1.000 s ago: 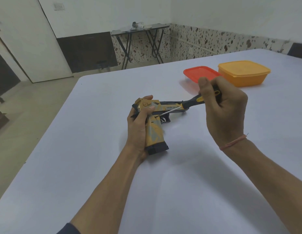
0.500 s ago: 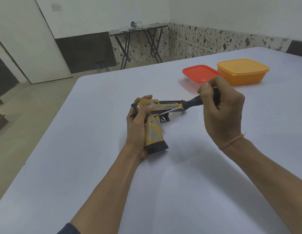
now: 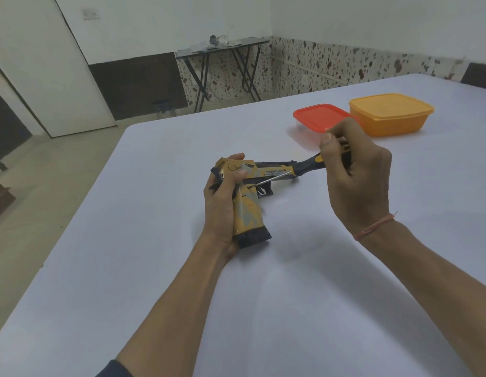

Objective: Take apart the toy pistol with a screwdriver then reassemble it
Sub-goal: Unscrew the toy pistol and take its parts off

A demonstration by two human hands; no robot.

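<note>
Head view: left hand [image 3: 219, 210] clasps toy pistol [image 3: 248, 216], right hand [image 3: 357, 183], raised, apparently pinches screwdriver [image 3: 308, 166].

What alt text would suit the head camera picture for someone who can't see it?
A left hand holds a yellow toy pistol on a white table while the right hand sets a screwdriver tip against its side, above the grip. A red lid and an orange container sit beyond.
</note>
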